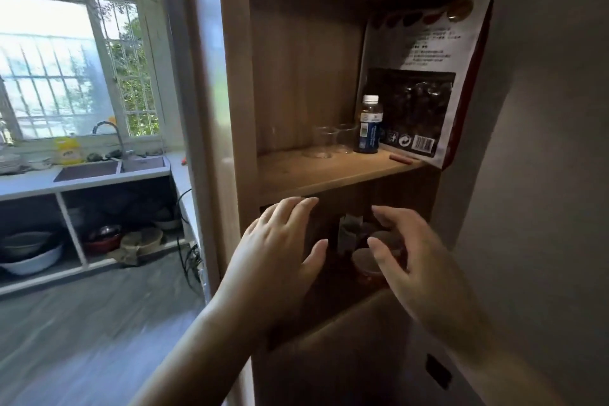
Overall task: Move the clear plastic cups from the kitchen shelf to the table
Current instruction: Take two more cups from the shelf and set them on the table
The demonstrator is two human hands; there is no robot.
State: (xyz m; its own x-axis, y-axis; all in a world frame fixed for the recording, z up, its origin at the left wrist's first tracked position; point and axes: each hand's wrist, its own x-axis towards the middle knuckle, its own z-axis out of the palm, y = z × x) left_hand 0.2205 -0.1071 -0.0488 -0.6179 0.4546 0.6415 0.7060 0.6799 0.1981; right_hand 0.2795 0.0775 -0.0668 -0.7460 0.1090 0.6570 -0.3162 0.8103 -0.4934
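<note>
Two clear plastic cups stand upright on the wooden shelf board (pixel 316 175): one (pixel 321 142) nearer the middle, the other (pixel 344 138) just right of it, beside a bottle. My left hand (pixel 280 250) and my right hand (pixel 415 254) are raised in front of the shelf, below the board's front edge, fingers spread and holding nothing. Both hands are apart from the cups. The table is out of view.
A small bottle (pixel 369 125) with a white cap and a large dark snack bag (pixel 425 76) stand right of the cups. Jars (pixel 369 260) sit on the lower shelf behind my hands. A kitchen counter with a sink (pixel 108 168) lies to the left.
</note>
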